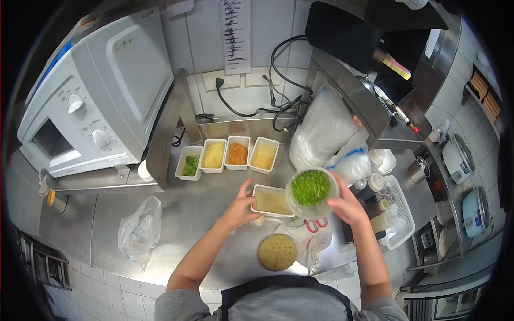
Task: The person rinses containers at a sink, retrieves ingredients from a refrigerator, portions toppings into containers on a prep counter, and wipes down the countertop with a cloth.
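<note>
My right hand (pixel 348 201) grips a round clear tub from its right side. Chopped green onions (pixel 310 187) fill the tub, which is tilted and held over the right end of a white rectangular container (pixel 273 212). That container looks nearly bare inside, with a pale bottom. At its left end, my left hand (pixel 240 207) has its thumb and fingers curled on the rim. Below on the counter lies a round tan disc with small holes (pixel 278 252). Beside it, red-handled scissors (pixel 316 224) rest on a crumpled cloth (pixel 310 243).
Along the back stand white containers of green leaves (pixel 190 166), pale yellow shreds (pixel 214 154), orange bits (pixel 237 153) and something yellowish (pixel 264 157). A plastic bag (pixel 139 231) lies left, below a microwave (pixel 96 96). Large bags (pixel 321 131) and a bottle basket (pixel 400 214) crowd the right.
</note>
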